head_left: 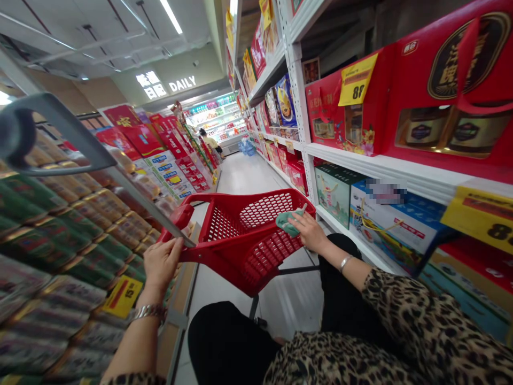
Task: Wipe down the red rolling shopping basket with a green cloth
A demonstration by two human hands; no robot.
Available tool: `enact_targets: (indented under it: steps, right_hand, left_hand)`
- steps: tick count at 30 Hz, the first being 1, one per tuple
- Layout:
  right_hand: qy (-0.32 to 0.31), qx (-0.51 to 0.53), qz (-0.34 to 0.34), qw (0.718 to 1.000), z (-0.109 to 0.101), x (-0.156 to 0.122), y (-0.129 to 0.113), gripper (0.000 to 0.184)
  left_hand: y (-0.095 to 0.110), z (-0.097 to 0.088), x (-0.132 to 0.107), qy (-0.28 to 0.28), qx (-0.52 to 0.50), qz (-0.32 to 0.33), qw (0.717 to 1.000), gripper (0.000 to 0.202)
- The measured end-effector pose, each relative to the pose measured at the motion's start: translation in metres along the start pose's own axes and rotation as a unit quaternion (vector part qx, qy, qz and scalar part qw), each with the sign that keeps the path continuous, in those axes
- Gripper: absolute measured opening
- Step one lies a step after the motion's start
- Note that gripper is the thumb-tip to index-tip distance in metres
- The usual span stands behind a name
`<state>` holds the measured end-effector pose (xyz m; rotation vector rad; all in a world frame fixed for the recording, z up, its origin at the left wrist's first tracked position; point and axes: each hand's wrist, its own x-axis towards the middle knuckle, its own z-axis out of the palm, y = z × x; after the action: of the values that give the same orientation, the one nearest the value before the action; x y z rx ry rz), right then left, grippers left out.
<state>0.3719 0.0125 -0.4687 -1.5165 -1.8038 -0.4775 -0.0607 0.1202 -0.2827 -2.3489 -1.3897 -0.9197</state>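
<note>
Left hand [162, 263] closed around the near rim of the red shopping basket [236, 197]. Right hand [308, 230] pinches a green cloth [287, 223], which lies just left of its fingers, on the right rim.

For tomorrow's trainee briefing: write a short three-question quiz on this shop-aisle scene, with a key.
1. Which hand touches the green cloth at the red basket: left or right?
2. True or false: another person stands farther down the aisle.
3. Fill in the missing word: the sleeve has a ____ print.

Key:
1. Right hand
2. True
3. Leopard
</note>
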Motion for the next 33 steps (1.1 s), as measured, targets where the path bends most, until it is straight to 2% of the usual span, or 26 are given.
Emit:
enact_targets:
  steps: [4,7,8,10,14,18,20,24,29,31,33]
  right_hand:
    - [-0.002,0.009,0.075,0.997,-0.011,-0.006,0.038,0.051]
    - [-0.004,0.018,0.112,0.994,-0.017,-0.002,0.054,0.032]
    - [-0.005,0.02,0.114,0.993,-0.019,0.001,0.056,0.028]
    - [-0.004,0.025,0.114,0.993,-0.019,0.009,0.056,0.033]
    - [0.001,0.05,0.107,0.993,-0.01,0.027,0.039,0.036]
    - [0.002,0.081,0.088,0.993,0.008,0.037,0.003,0.03]
    - [-0.005,0.092,0.074,0.993,0.017,0.042,-0.026,0.036]
    - [-0.053,0.121,0.037,0.991,0.026,0.064,-0.102,0.06]
    - [-0.088,0.16,-0.023,0.983,0.023,0.102,-0.197,0.065]
    - [-0.095,0.157,-0.042,0.982,0.022,0.112,-0.219,0.066]
    - [-0.093,0.148,-0.055,0.983,0.022,0.116,-0.228,0.065]
  left_hand:
    - [0.003,0.002,0.001,0.001,0.014,-0.003,1.0,0.042]
    - [0.009,0.005,0.002,-0.003,0.019,0.005,1.0,0.042]
    - [0.011,0.005,0.003,-0.003,0.021,0.008,1.0,0.042]
    - [0.017,0.007,0.004,0.0,0.025,0.007,1.0,0.042]
    - [0.029,0.01,0.006,-0.006,0.038,0.0,0.999,0.044]
    - [0.037,0.013,0.004,-0.008,0.041,0.002,0.999,0.045]
    - [0.039,0.014,0.003,-0.008,0.041,-0.002,0.999,0.044]
    - [0.04,0.014,0.001,-0.01,0.044,-0.005,0.999,0.044]
    - [0.039,0.014,-0.001,-0.008,0.042,-0.002,0.999,0.044]
    - [0.037,0.013,-0.001,-0.008,0.036,0.0,0.999,0.046]
    - [0.033,0.011,-0.001,-0.009,0.029,-0.002,1.0,0.046]
